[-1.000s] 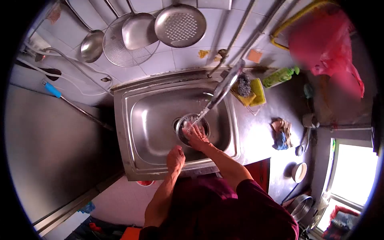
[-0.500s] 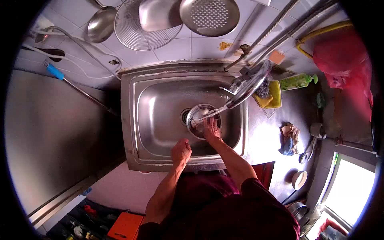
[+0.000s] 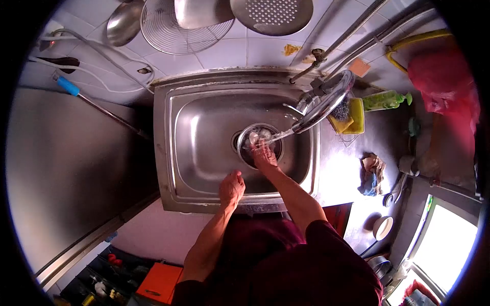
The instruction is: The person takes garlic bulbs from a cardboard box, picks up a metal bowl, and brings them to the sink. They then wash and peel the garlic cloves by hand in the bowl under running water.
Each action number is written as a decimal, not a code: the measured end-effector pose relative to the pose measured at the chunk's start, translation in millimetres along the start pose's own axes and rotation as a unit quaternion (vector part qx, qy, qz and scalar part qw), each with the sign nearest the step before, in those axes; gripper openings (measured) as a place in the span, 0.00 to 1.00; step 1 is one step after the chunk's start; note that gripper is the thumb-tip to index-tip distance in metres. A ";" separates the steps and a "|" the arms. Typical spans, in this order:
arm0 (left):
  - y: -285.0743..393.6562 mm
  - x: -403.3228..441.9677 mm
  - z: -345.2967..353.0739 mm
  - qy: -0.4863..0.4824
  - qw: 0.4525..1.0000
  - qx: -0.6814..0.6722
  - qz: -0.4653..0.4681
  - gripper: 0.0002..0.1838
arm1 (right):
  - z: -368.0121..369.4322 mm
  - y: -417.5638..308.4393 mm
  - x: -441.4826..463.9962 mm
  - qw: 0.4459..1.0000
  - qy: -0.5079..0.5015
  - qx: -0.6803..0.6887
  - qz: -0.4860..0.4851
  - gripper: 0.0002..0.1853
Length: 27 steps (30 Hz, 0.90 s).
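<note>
A kitchen; steel sink (image 3: 199, 163), tap (image 3: 323, 112), hanging ladle (image 3: 124, 24) and skimmer (image 3: 272, 15).

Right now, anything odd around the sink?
Two things: a yellow-brown patch mars the pale wall tiles behind the sink, and a cloth lies crumpled on the counter, not folded or hung. Glare hides whether the counter is wet.

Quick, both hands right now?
Left hand: curled closed; whether it holds anything cannot be told.
Right hand: fingers extended, open, in the bowl.

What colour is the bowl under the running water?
The bowl is silver-grey, with a metallic shine; the head view shows it.
</note>
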<state>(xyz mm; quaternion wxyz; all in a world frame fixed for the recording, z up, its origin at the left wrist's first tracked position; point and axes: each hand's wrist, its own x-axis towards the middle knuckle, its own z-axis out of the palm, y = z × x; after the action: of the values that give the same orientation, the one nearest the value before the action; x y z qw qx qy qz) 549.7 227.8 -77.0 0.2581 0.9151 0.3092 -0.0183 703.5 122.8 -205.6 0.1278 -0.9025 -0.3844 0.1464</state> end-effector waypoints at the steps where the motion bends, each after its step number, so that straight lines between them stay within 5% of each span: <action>1: 2.9 1.0 -3.2 0.001 1.000 0.000 0.003 0.07 | 0.3 -4.4 9.0 0.997 0.005 -0.077 -0.016 0.24; 2: 5.3 1.2 -7.4 0.003 1.000 -0.017 0.005 0.07 | -1.4 -7.0 5.7 0.997 0.008 -0.079 -0.014 0.24; 5: 6.8 3.3 -9.2 0.004 0.999 -0.033 0.004 0.07 | -44.6 -24.7 -4.9 0.975 -0.214 0.049 0.026 0.25; 6: 6.4 2.9 -7.8 0.000 1.000 -0.031 -0.001 0.07 | -59.1 -25.1 -3.0 0.975 -0.215 0.047 0.023 0.25; 8: 7.6 2.1 -9.0 -0.004 1.000 -0.025 -0.011 0.07 | -86.5 -19.1 0.0 0.981 0.090 -0.086 -0.152 0.30; 12: 5.3 1.5 -7.5 -0.017 1.000 -0.015 -0.013 0.07 | -102.1 -7.0 14.5 0.986 0.042 -0.121 -0.108 0.40; 14: 4.8 0.7 -6.1 -0.008 1.000 -0.016 -0.012 0.07 | -41.2 10.3 17.4 0.999 0.028 -0.036 -0.026 0.39; 16: 4.7 0.4 -6.4 0.004 1.000 -0.019 -0.010 0.07 | -32.5 6.5 0.1 0.991 -0.116 -0.072 -0.003 0.37; 19: 4.8 1.0 -9.0 0.012 1.000 -0.025 -0.004 0.06 | -34.9 -8.5 -8.7 0.986 -0.163 0.007 0.030 0.37; 23: 6.5 0.6 -7.9 0.023 0.999 -0.029 0.009 0.05 | -45.8 -19.9 2.8 1.000 -0.009 0.005 0.003 0.36; 27: 6.6 -0.5 -9.2 0.024 0.999 -0.015 0.018 0.05 | -70.8 -17.8 13.6 0.996 -0.019 -0.089 -0.005 0.31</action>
<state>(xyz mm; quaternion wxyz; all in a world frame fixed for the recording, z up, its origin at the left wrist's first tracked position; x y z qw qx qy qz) 552.0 227.6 -66.0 0.2649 0.9167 0.2988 0.0130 726.5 136.4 -136.3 0.0401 -0.9055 -0.4028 0.1278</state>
